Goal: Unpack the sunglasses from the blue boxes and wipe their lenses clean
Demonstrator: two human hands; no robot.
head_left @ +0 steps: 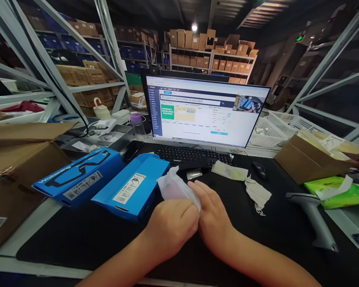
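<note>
A whitish, translucent soft wrapper (177, 186), with a faint pinkish tint inside, sticks up from between my hands above the black desk mat. My left hand (174, 223) is closed in a fist around its lower end. Against that fist presses my right hand (214, 215), its fingers together along the wrapper's right edge; its fingertips are partly hidden. What the wrapper contains cannot be made out. Just left of my hands lies a blue box (149, 175) with a white label, its near flap raised. Beyond it sits a second blue box (80, 171) printed with a glasses outline.
A monitor (203, 115) and black keyboard (194, 154) stand ahead. Pale pouches (229, 171) (257, 193) and a mouse (259, 170) lie to the right, near a grey scanner (314, 219). Cardboard boxes (20, 179) (305, 159) flank the mat, with a green packet (338, 192) at right.
</note>
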